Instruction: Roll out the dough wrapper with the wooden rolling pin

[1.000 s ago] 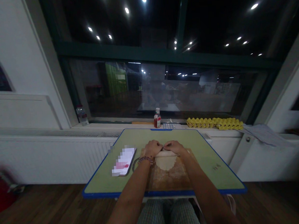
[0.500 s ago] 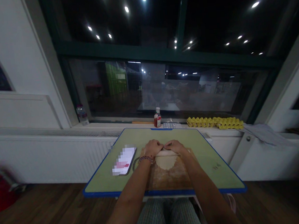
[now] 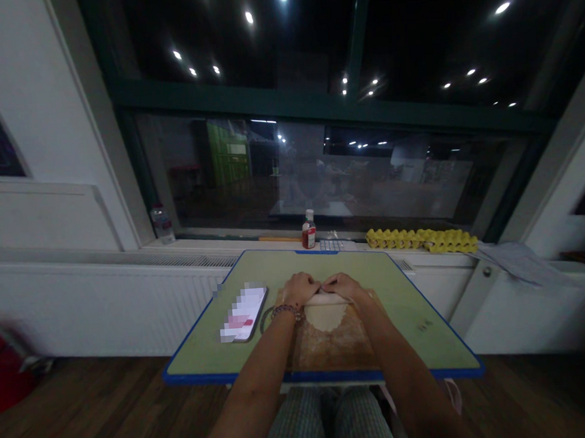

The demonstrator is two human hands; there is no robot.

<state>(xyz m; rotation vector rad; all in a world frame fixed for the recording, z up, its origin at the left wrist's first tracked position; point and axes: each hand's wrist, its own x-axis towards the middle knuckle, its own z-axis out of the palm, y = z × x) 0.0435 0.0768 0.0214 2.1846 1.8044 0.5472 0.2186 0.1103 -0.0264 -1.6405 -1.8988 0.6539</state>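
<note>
A thin, flat sheet of pale dough (image 3: 326,318) with an uneven near edge lies on a brown wooden board (image 3: 327,358). Its far side forms a pale roll (image 3: 324,299) beneath my hands; whether anything is inside the roll cannot be made out. My left hand (image 3: 301,288), with a beaded bracelet at the wrist, is closed with fingertips pinching the far edge of the dough. Close beside it, my right hand (image 3: 344,285) is closed in the same way, the fingertips of both almost meeting. My fingers partly hide what they pinch.
A lit phone (image 3: 246,313) lies left of the board on the green, blue-edged table (image 3: 201,349). Along the windowsill stand a small bottle of red liquid (image 3: 308,230), a clear bottle (image 3: 162,223) and yellow egg trays (image 3: 421,239). A grey cloth (image 3: 518,262) hangs at the right.
Both hands stay at the far edge of the dough, with hardly any movement. The view has shifted very slightly.
</note>
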